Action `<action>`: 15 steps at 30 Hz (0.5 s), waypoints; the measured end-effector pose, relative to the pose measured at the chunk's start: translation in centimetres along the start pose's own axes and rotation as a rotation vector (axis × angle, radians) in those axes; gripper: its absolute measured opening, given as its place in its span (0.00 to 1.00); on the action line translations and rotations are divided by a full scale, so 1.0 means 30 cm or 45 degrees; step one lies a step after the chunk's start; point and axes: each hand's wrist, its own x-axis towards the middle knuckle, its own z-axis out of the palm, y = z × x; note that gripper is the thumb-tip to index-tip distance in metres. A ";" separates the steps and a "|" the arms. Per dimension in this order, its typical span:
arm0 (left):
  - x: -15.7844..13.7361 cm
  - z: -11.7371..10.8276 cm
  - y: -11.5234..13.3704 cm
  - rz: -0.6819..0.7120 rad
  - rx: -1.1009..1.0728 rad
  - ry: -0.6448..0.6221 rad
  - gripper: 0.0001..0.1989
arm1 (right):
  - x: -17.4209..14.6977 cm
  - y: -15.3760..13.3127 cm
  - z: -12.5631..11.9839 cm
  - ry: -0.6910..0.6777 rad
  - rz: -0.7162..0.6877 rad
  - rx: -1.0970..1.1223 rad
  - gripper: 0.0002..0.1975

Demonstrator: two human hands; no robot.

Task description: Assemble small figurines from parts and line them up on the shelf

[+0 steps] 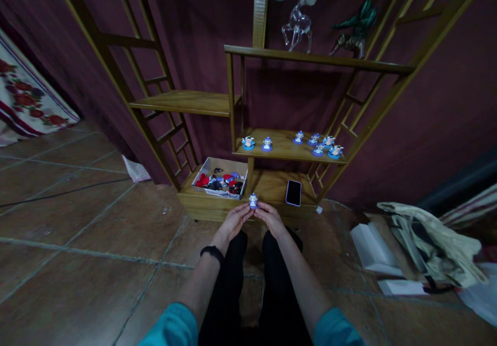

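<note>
A small purple-and-white figurine (253, 200) stands upright on its round base between my hands. My left hand (237, 219) grips the base from the left, and my right hand (270, 217) grips it from the right, both with closed fingers. Behind it, an open white box (207, 189) on the bottom board holds several red, purple and black small pieces. On the shelf above (281, 149) stand several similar figurines, among them one purple figurine (266, 144) near the middle and a blue-based one (248, 143) at the left end.
A phone (293, 193) lies on the bottom board at right. A glass deer (300, 25) and a dark green figure (355, 30) stand on the top shelf. White boxes (375, 247) and a pale cloth bag (435, 237) lie on the floor at right.
</note>
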 end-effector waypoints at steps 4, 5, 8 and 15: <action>0.003 -0.003 -0.004 0.001 0.038 -0.015 0.15 | -0.001 -0.001 0.000 0.005 0.004 -0.013 0.22; 0.004 -0.005 -0.006 0.003 0.043 -0.008 0.16 | 0.000 -0.001 -0.001 0.006 0.004 -0.014 0.22; 0.010 -0.014 -0.014 0.022 0.061 0.001 0.17 | 0.001 0.001 -0.003 0.000 -0.001 -0.007 0.22; 0.019 -0.009 -0.029 0.151 0.153 0.086 0.21 | 0.003 0.005 -0.003 -0.054 -0.003 0.015 0.23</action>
